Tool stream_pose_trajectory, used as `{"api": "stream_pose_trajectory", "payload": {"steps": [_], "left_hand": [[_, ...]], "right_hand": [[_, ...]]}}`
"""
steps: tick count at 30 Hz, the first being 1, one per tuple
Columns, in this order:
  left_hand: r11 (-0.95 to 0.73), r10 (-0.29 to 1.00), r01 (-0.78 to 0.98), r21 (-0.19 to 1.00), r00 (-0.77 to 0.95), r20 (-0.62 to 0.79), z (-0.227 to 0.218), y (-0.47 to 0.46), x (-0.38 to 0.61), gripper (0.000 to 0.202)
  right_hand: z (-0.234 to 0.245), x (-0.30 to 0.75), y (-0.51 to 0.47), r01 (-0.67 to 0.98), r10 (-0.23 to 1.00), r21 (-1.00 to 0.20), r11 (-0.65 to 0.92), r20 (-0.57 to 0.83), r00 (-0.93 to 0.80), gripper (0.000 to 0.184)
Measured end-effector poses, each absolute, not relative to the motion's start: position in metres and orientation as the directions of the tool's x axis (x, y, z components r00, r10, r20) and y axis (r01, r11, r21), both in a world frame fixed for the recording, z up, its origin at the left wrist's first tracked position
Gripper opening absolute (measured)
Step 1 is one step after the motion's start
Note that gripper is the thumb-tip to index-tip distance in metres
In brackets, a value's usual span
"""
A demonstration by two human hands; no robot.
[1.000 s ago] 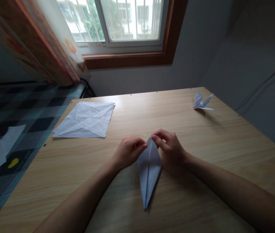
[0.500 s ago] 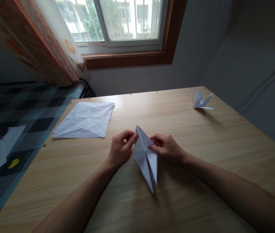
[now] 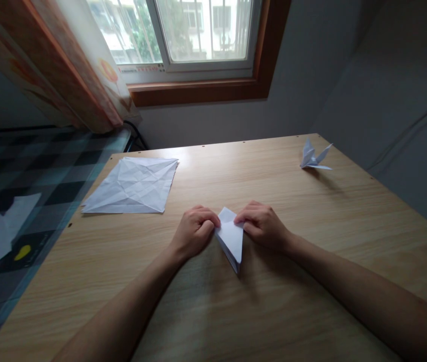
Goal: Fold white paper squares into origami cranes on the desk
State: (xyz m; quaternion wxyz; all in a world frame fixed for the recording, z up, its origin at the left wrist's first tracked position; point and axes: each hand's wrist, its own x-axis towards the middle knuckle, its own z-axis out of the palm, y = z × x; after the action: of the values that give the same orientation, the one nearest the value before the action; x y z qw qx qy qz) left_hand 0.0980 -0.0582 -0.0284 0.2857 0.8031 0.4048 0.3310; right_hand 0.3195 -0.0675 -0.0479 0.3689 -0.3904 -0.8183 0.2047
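Observation:
A folded white paper [image 3: 231,238] is between my two hands, over the middle of the wooden table. Its short peak points away from me and a longer, layered point comes down toward me. My left hand [image 3: 197,230] pinches the paper's left edge between thumb and curled fingers. On the opposite edge, my right hand [image 3: 261,224] grips the paper in the same way, thumb and fingers closed on it. The back of the paper and some fingertips are hidden.
A creased white paper sheet [image 3: 132,186] lies flat at the table's far left. At the far right stands a folded paper crane [image 3: 314,157]. More white paper [image 3: 0,236] rests on a checked cloth [image 3: 62,168] left of the wooden table [image 3: 330,221]. Behind is a window [image 3: 201,35].
The long upper point of the folded paper has come down toward me, so the shape is now shorter. Both hands have shifted slightly and now hold its opposite side edges.

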Motion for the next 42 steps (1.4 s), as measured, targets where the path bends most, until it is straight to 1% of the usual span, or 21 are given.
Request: {"api": "stream_pose_trajectory", "payload": {"steps": [3,5,6,8,10,12,14,17,20,23,26,28,30,31,36,38,39,42], "left_hand": [[-0.547,0.813,0.491,0.678,0.504,0.291,-0.025,-0.061,0.098,0.026],[-0.584,0.799,0.569,0.579,0.531,0.283,-0.026,-0.063,0.099,0.025],[-0.609,0.785,0.607,0.511,0.554,0.277,-0.027,-0.064,0.099,0.026],[-0.667,0.743,0.648,0.368,0.615,0.263,-0.030,-0.065,0.099,0.036],[-0.715,0.699,0.645,0.271,0.672,0.245,-0.032,-0.066,0.098,0.050],[-0.743,0.670,0.632,0.221,0.707,0.229,-0.033,-0.066,0.097,0.061],[-0.760,0.650,0.621,0.193,0.728,0.219,-0.032,-0.066,0.097,0.067],[-0.772,0.635,0.612,0.172,0.745,0.205,-0.030,-0.067,0.097,0.067],[-0.769,0.639,0.614,0.178,0.745,0.192,-0.027,-0.068,0.097,0.054],[-0.765,0.643,0.619,0.176,0.742,0.187,-0.026,-0.068,0.097,0.040],[-0.762,0.648,0.627,0.163,0.738,0.190,-0.027,-0.068,0.096,0.041],[-0.745,0.667,0.647,0.162,0.716,0.206,-0.029,-0.068,0.095,0.040],[-0.724,0.689,0.668,0.169,0.690,0.223,-0.030,-0.067,0.095,0.037],[-0.713,0.700,0.679,0.173,0.676,0.232,-0.029,-0.068,0.095,0.034],[-0.691,0.721,0.703,0.169,0.651,0.237,-0.028,-0.068,0.095,0.030],[-0.700,0.713,0.694,0.172,0.660,0.239,-0.028,-0.067,0.094,0.032],[-0.704,0.709,0.688,0.177,0.663,0.242,-0.028,-0.066,0.093,0.034],[-0.718,0.695,0.667,0.198,0.673,0.252,-0.029,-0.065,0.092,0.039]], "right_hand": [[-0.048,0.320,-0.070,0.508,0.787,-0.605,0.613,0.411,-0.460,0.021],[-0.046,0.320,-0.071,0.564,0.766,-0.520,0.641,0.398,-0.505,0.015],[-0.046,0.320,-0.072,0.591,0.746,-0.456,0.665,0.389,-0.540,0.020],[-0.044,0.320,-0.073,0.615,0.701,-0.336,0.713,0.361,-0.616,0.046],[-0.043,0.321,-0.074,0.619,0.672,-0.264,0.740,0.321,-0.667,0.070],[-0.042,0.322,-0.073,0.628,0.671,-0.237,0.741,0.280,-0.687,0.081],[-0.041,0.322,-0.075,0.640,0.677,-0.220,0.736,0.249,-0.693,0.086],[-0.037,0.319,-0.080,0.654,0.689,-0.217,0.725,0.224,-0.689,0.086],[-0.033,0.316,-0.088,0.677,0.714,-0.229,0.699,0.197,-0.672,0.086],[-0.032,0.315,-0.094,0.690,0.727,-0.231,0.686,0.186,-0.661,0.097],[-0.037,0.315,-0.094,0.686,0.728,-0.245,0.685,0.197,-0.656,0.106],[-0.042,0.316,-0.091,0.685,0.732,-0.259,0.681,0.211,-0.648,0.108],[-0.047,0.317,-0.087,0.699,0.751,-0.276,0.660,0.222,-0.622,0.103],[-0.048,0.318,-0.085,0.712,0.767,-0.286,0.641,0.226,-0.600,0.096],[-0.047,0.321,-0.078,0.805,0.869,-0.335,0.489,0.262,-0.419,0.050],[-0.046,0.323,-0.076,0.815,0.889,-0.365,0.450,0.273,-0.369,0.037],[-0.046,0.324,-0.074,0.809,0.891,-0.381,0.447,0.273,-0.364,0.036],[-0.048,0.328,-0.070,0.786,0.881,-0.402,0.470,0.266,-0.391,0.041]]}}
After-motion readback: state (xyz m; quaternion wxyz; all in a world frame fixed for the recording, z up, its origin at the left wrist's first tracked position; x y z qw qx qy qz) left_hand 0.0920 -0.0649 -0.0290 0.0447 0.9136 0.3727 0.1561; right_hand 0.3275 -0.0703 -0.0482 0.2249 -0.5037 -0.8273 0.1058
